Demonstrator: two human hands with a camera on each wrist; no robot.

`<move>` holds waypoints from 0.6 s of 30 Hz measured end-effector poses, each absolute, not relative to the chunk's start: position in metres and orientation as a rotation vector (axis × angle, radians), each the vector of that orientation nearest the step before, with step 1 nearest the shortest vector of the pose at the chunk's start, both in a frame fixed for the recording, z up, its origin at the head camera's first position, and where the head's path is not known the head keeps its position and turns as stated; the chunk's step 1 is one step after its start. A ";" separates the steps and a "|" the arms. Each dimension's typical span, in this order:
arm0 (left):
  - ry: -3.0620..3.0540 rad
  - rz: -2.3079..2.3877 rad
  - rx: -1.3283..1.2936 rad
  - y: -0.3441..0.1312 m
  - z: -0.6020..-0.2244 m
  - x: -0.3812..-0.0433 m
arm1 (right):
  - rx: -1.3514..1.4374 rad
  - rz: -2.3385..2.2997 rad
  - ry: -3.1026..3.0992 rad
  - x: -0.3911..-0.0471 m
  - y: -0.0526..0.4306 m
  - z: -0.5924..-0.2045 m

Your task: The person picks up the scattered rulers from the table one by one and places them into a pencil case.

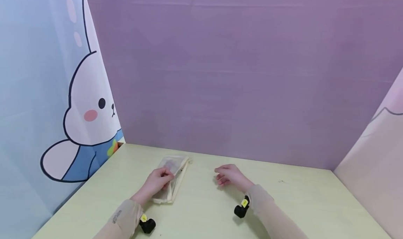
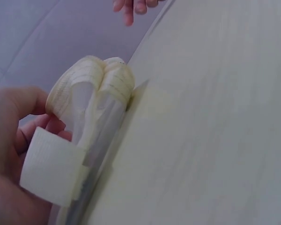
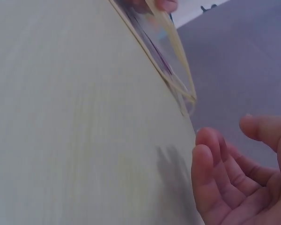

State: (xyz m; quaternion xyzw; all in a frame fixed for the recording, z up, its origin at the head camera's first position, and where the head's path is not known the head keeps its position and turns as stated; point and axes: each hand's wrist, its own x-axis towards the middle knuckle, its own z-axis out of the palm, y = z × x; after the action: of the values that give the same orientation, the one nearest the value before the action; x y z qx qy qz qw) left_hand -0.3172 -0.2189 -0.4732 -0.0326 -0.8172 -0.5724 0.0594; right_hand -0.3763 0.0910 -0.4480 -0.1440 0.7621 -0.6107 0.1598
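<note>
A flat, see-through pouch (image 1: 173, 165) with cream fabric edging lies on the table, left of centre. My left hand (image 1: 156, 182) pinches its upper layer between thumb and fingers, lifting the cream edge. Up close in the left wrist view, the pouch's edging (image 2: 86, 77) bulges into two folds, and a white tag (image 2: 51, 166) stands out near the thumb. Something dark and purplish shows through the pouch in the right wrist view. To the right, my right hand (image 1: 232, 176) hovers over the table with loosely bent fingers and holds nothing.
The pale yellow table (image 1: 302, 204) runs back to a purple wall sheet (image 1: 236, 74). A blue curtain with a cartoon rabbit (image 1: 91, 102) hangs along the left side, and a pinkish one (image 1: 374, 162) along the right. Each wrist wears a small black camera (image 1: 241, 208).
</note>
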 end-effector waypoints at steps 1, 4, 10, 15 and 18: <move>-2.478 -1.723 -0.084 -0.220 -0.473 -0.317 | -0.405 -1.746 2.192 -0.377 0.097 -0.447; -2.479 -1.680 -0.061 -0.221 -0.471 -0.319 | -0.391 -1.753 2.234 -0.379 0.114 -0.444; -2.514 -1.645 -0.061 -0.225 -0.472 -0.322 | -0.349 -1.735 2.320 -0.379 0.143 -0.443; -2.600 -1.527 -0.113 -0.224 -0.470 -0.322 | -0.309 -1.683 2.442 -0.374 0.161 -0.440; -2.665 -1.416 -0.115 -0.221 -0.468 -0.322 | -0.267 -1.644 2.538 -0.373 0.169 -0.438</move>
State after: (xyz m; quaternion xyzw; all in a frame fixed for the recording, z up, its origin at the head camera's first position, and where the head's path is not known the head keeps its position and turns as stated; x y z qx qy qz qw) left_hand -0.3217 -0.2214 -0.4677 -0.0380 -0.8808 -0.4681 0.0609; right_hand -0.3731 0.1692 -0.4378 -0.0877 0.8350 -0.5407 0.0529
